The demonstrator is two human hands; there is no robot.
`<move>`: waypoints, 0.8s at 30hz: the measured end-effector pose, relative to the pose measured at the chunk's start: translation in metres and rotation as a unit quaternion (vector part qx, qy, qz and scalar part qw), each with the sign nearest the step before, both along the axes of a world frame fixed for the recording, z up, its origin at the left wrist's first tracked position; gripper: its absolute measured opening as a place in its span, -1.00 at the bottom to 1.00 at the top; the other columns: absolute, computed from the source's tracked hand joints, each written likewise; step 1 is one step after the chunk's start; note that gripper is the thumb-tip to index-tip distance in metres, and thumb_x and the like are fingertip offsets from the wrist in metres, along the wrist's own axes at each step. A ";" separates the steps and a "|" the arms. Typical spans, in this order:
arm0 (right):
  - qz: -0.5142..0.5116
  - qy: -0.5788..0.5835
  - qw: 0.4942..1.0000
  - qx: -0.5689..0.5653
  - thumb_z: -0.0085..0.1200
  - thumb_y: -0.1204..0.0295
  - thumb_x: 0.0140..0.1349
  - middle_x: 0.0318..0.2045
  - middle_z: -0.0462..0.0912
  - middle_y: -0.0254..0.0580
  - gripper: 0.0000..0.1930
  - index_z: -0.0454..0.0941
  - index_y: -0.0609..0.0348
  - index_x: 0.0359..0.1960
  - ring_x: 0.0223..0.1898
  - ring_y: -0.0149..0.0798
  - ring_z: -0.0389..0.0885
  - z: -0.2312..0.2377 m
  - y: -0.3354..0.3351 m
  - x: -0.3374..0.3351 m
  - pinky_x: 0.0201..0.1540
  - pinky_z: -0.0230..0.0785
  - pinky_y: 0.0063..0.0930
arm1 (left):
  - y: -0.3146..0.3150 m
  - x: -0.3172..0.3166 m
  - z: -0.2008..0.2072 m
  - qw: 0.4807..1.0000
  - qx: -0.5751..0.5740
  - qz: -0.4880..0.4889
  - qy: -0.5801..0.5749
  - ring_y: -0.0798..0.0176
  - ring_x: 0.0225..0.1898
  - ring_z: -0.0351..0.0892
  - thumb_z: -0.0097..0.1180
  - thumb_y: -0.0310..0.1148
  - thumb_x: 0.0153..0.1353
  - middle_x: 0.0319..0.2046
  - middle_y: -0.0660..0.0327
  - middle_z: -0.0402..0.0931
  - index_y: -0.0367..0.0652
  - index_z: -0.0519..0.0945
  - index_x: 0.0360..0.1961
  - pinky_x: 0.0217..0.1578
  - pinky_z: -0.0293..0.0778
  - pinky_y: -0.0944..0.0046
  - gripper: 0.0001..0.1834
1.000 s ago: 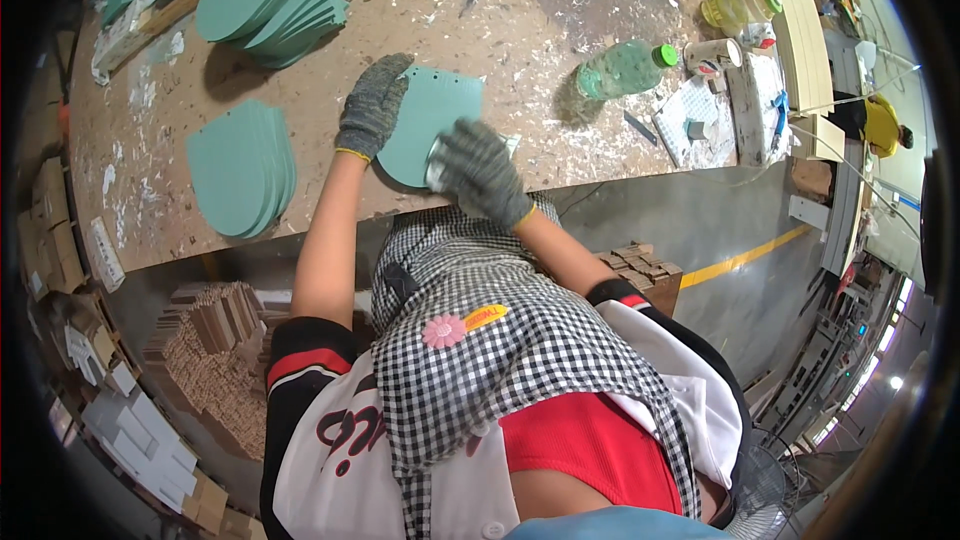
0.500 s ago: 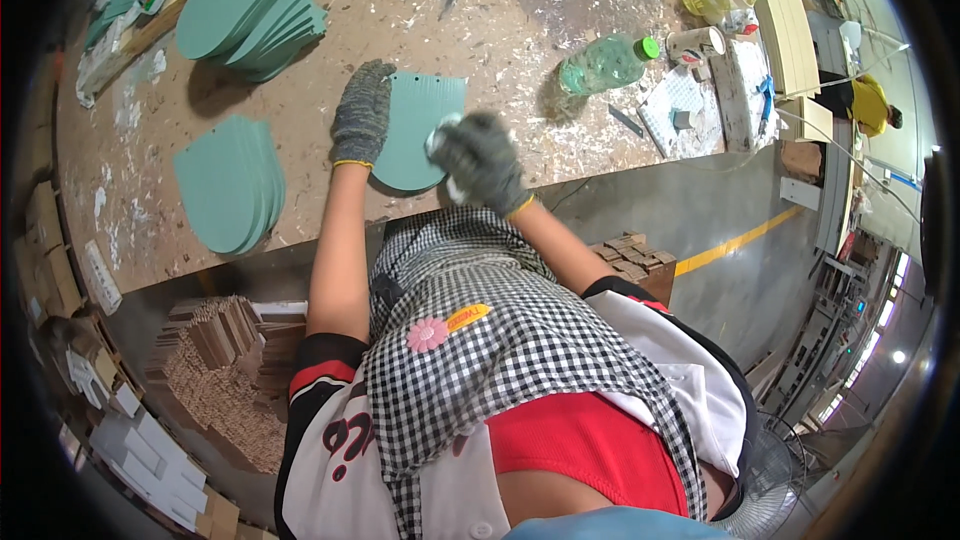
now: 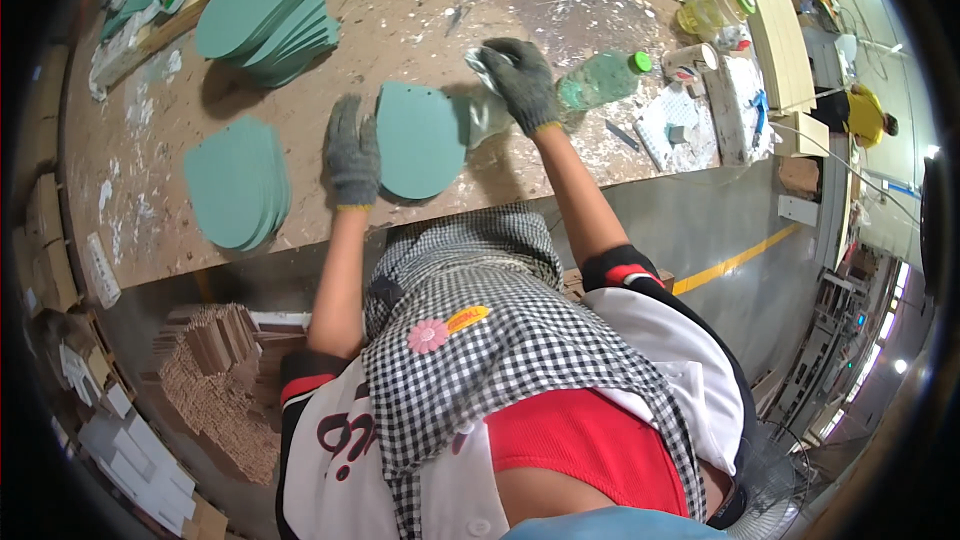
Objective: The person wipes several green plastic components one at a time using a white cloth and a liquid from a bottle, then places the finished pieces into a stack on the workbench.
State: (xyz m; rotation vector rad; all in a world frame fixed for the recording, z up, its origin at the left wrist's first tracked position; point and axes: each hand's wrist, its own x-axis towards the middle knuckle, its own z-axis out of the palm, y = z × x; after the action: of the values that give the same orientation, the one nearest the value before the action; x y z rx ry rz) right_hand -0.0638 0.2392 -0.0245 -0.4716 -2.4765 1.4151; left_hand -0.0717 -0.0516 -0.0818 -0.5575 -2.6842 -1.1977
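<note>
A green panel [image 3: 420, 145], rounded at its near end and with small holes along its far edge, lies flat on the worktable before me. My left hand [image 3: 353, 155], in a grey knit glove, rests with fingers stretched out along the panel's left edge; I cannot tell whether it touches. Beyond the panel's right side, my gloved right hand [image 3: 521, 86] is closed around a white cloth [image 3: 487, 112], which hangs down from the fingers near the panel. To the left is a stack of similar green panels [image 3: 235, 185]. A second, fanned stack [image 3: 265, 25] lies farther back.
Right of my right hand lies a green-tinted bottle [image 3: 600, 80]. Beyond it are a paper cup [image 3: 690, 62], a yellowish bottle [image 3: 715, 10] and a white pad [image 3: 670, 125]. The paint-specked worktable [image 3: 140, 230] ends close to my body. A person in yellow [image 3: 866, 115] is far right.
My right hand has lifted off the panel and moved away and right, carrying the cloth. My left hand has slid slightly toward me, off the panel's far left corner.
</note>
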 end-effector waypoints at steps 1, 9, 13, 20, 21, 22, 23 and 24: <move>0.008 0.024 1.000 0.004 0.19 0.17 0.26 -0.15 0.71 -0.03 -0.69 0.73 0.11 -0.12 -0.05 0.01 0.65 0.023 -0.017 0.019 0.08 0.47 -0.17 | -0.009 0.021 -0.012 0.999 0.002 0.042 -0.019 -0.03 0.37 0.33 0.06 -0.30 0.39 0.29 -0.05 0.42 -0.27 0.45 0.30 0.41 0.19 0.08 -0.50; 0.349 0.077 0.860 0.363 0.06 0.16 0.34 0.32 0.44 -0.15 -0.59 0.52 -0.14 0.21 0.29 0.05 0.43 -0.002 -0.115 0.057 0.38 0.13 0.15 | -0.002 0.072 -0.012 0.991 -0.094 0.094 0.012 -0.11 0.41 0.24 -0.02 -0.34 0.34 0.33 0.01 0.38 -0.32 0.42 0.30 0.43 0.12 -0.04 -0.47; 0.211 0.013 0.920 0.331 -0.04 0.16 0.40 0.27 0.52 -0.06 -0.58 0.52 0.01 0.21 0.32 0.13 0.38 -0.019 -0.105 -0.016 0.33 0.20 0.01 | 0.004 0.072 -0.007 0.992 -0.084 0.086 0.031 -0.09 0.40 0.26 -0.06 -0.36 0.38 0.33 0.00 0.39 -0.30 0.42 0.31 0.42 0.15 -0.03 -0.50; 0.364 0.098 0.867 0.325 0.03 0.30 0.33 0.29 0.46 0.02 -0.55 0.47 0.07 0.24 0.36 0.10 0.36 -0.022 -0.135 0.028 0.46 0.08 -0.03 | 0.000 0.073 -0.022 0.988 -0.110 0.097 0.039 -0.07 0.39 0.27 -0.03 -0.36 0.33 0.31 -0.02 0.40 -0.36 0.43 0.27 0.44 0.13 -0.02 -0.49; 0.345 0.109 0.878 0.313 0.04 0.31 0.31 0.26 0.49 0.01 -0.57 0.50 0.07 0.21 0.33 0.08 0.39 -0.019 -0.131 0.015 0.44 0.13 -0.06 | 0.003 0.073 -0.017 0.989 -0.105 0.099 0.038 -0.06 0.39 0.29 -0.06 -0.37 0.36 0.32 -0.02 0.40 -0.33 0.44 0.29 0.44 0.14 -0.01 -0.50; 0.324 0.121 0.889 0.300 0.05 0.31 0.30 0.22 0.53 0.00 -0.59 0.52 0.07 0.18 0.31 0.07 0.42 -0.021 -0.125 -0.005 0.41 0.19 -0.08 | 0.006 0.074 -0.012 0.989 -0.101 0.099 0.038 -0.06 0.38 0.30 -0.08 -0.38 0.38 0.33 -0.02 0.39 -0.31 0.44 0.30 0.43 0.15 0.01 -0.51; 0.292 0.138 0.900 0.292 0.06 0.32 0.29 0.11 0.60 -0.02 -0.66 0.57 0.08 0.08 0.21 0.05 0.49 -0.025 -0.120 -0.023 0.32 0.28 -0.12 | 0.008 0.071 -0.010 0.991 -0.089 0.096 0.038 -0.05 0.38 0.30 -0.07 -0.39 0.36 0.33 -0.01 0.39 -0.30 0.44 0.30 0.43 0.16 0.02 -0.50; 0.293 -0.002 0.941 0.167 0.06 0.33 0.28 0.02 0.62 -0.03 -0.70 0.59 0.10 0.02 0.14 0.05 0.52 -0.003 -0.119 -0.032 0.27 0.31 -0.10 | 0.008 0.070 -0.012 0.991 -0.090 0.096 0.038 -0.05 0.38 0.30 -0.07 -0.39 0.36 0.33 -0.01 0.39 -0.30 0.44 0.30 0.43 0.16 0.02 -0.50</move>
State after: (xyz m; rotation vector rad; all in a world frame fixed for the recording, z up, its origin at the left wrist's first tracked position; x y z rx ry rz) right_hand -0.0961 0.1198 -0.0272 0.3666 -2.9181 1.1041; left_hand -0.0014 -0.0440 -0.0934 -0.3506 -2.7229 -0.8733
